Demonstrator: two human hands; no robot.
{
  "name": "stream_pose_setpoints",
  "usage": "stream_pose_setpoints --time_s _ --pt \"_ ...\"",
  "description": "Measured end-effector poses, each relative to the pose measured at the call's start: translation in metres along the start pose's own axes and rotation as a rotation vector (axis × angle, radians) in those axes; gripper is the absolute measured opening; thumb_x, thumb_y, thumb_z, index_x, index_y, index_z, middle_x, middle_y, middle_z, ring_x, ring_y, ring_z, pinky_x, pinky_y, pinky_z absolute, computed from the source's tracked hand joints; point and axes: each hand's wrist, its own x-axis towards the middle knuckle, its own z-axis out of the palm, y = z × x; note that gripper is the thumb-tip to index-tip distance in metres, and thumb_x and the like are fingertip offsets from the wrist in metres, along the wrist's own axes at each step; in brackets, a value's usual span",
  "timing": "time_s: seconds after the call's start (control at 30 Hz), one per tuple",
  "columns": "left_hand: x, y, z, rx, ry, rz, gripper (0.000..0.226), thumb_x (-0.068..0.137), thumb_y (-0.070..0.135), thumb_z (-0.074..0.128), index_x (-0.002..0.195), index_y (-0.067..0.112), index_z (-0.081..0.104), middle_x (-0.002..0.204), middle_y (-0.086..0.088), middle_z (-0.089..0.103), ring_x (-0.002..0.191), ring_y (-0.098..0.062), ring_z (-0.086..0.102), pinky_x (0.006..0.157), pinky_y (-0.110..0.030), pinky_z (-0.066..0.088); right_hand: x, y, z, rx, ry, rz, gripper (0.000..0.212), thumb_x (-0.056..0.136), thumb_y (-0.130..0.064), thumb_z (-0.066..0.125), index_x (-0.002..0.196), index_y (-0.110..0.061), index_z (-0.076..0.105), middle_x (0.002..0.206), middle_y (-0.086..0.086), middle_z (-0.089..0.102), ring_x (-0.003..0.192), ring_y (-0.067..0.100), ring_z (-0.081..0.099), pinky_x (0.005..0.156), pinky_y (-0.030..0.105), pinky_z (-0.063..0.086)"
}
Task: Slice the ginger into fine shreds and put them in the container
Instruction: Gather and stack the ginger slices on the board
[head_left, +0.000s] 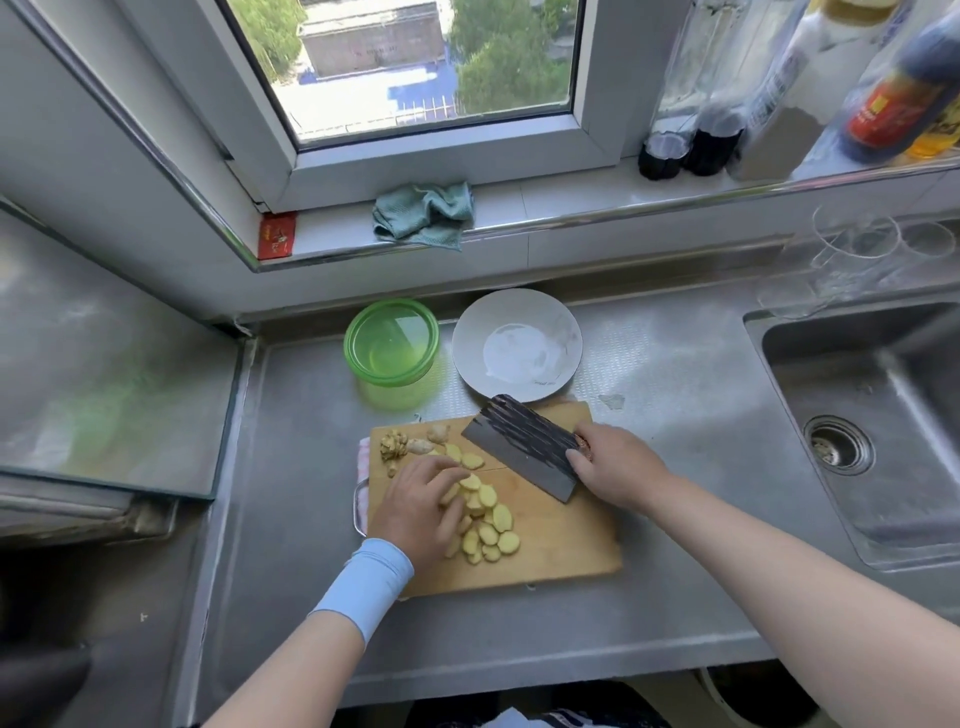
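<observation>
Ginger slices (491, 519) lie on the board (563, 538), the left hand (418, 506) resting on them, the right hand (618, 465) gripping the cleaver (522, 447). Stack them flat, knuckles forward, before shredding; the green container (392, 345) waits behind.

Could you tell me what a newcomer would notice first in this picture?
The pale yellow ginger slices heaped on the wooden cutting board at the centre draw the eye, with the left hand on them. Beside them, the right hand grips a dark cleaver tilted over the board. Behind stand an empty green container and a white plate.
</observation>
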Motion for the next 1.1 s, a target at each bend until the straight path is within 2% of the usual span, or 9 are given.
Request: stream_pose_setpoints --time_s 0.23,0.4,0.5,0.6,0.67,0.77,0.83,0.93,1.1 --pt "-0.003 -0.007 -0.011 0.040 0.015 -0.144 0.033 0.082 0.032 0.054 0.109 0.020 0.069 0.112 0.005 0.061 0.106 -0.019 0.057 0.098 -0.051 0.047 0.017 -0.007 0.018 -0.250 0.182 -0.155 0.019 0.095 -0.021 0.052 0.113 -0.015 0.056 0.109 0.006 0.047 0.103 0.028 0.044 0.088 0.039 0.037" --pt "-0.005 -0.016 -0.017 0.058 0.017 -0.184 0.028 0.080 0.033 0.059 0.108 0.030 0.065 0.112 0.012 0.058 0.108 -0.015 0.059 0.121 -0.059 0.005 0.011 -0.020 0.021 -0.256 0.237 -0.134 0.028 0.088 -0.010 0.056 0.115 -0.013 0.059 0.107 0.007 0.049 0.097 0.029 0.044 0.082 0.039 0.038" --pt "-0.004 -0.011 -0.019 0.147 -0.057 -0.066 0.044 0.071 0.044 0.073 0.113 0.032 0.066 0.120 0.010 0.058 0.115 -0.017 0.057 0.116 -0.059 0.020 0.003 -0.044 0.024 -0.272 0.340 -0.200 0.031 0.074 -0.005 0.069 0.104 -0.012 0.064 0.095 0.008 0.052 0.087 0.032 0.050 0.074 0.041 0.045" --pt "-0.005 -0.002 -0.014 0.236 -0.375 0.008 0.077 0.067 0.065 0.062 0.138 0.040 0.048 0.153 0.005 0.035 0.143 -0.025 0.027 0.120 -0.049 0.016 -0.014 -0.082 0.033 -0.239 0.111 -0.251 0.028 0.090 -0.021 0.059 0.118 -0.018 0.058 0.112 0.006 0.054 0.101 0.033 0.059 0.078 0.042 0.050" --pt "-0.007 -0.007 -0.011 0.268 -0.445 0.073 0.074 0.073 0.066 0.055 0.142 0.042 0.041 0.158 0.003 0.031 0.144 -0.022 0.017 0.118 -0.051 0.021 -0.023 -0.101 0.046 -0.221 -0.035 -0.159 0.041 0.093 -0.034 0.054 0.131 -0.021 0.046 0.127 0.004 0.051 0.114 0.032 0.058 0.087 0.040 0.048" --pt "-0.003 -0.026 -0.016 0.335 -0.444 0.155 0.058 0.073 0.063 0.062 0.127 0.043 0.053 0.137 0.001 0.055 0.129 -0.023 0.036 0.098 -0.050 0.050 -0.026 -0.120 0.067 -0.186 -0.154 -0.016 0.056 0.091 -0.038 0.059 0.138 -0.018 0.036 0.136 0.009 0.044 0.122 0.033 0.054 0.095 0.039 0.047" --pt "0.002 -0.040 -0.024 0.347 -0.456 0.148 0.058 0.069 0.060 0.072 0.122 0.045 0.057 0.131 0.003 0.060 0.124 -0.022 0.044 0.097 -0.055 0.050 -0.023 -0.128 0.074 -0.158 -0.123 0.039 0.053 0.093 -0.035 0.060 0.137 -0.016 0.037 0.136 0.011 0.044 0.122 0.032 0.054 0.095 0.038 0.047" --pt "0.005 -0.057 -0.034 0.333 -0.417 0.167 0.047 0.078 0.058 0.054 0.124 0.046 0.052 0.131 0.003 0.059 0.121 -0.026 0.055 0.093 -0.071 0.043 -0.014 -0.137 0.078 -0.070 -0.070 0.084 0.045 0.095 -0.026 0.061 0.134 -0.013 0.042 0.132 0.012 0.048 0.122 0.030 0.051 0.098 0.036 0.044" --pt "0.007 -0.076 -0.045 0.262 -0.415 0.187 0.065 0.058 0.044 0.089 0.117 0.037 0.064 0.125 -0.004 0.064 0.114 -0.028 0.057 0.089 -0.057 0.054 0.002 -0.150 0.073 0.015 -0.040 0.041 0.040 0.090 -0.010 0.061 0.129 -0.009 0.054 0.129 0.014 0.056 0.122 0.030 0.052 0.100 0.033 0.041"
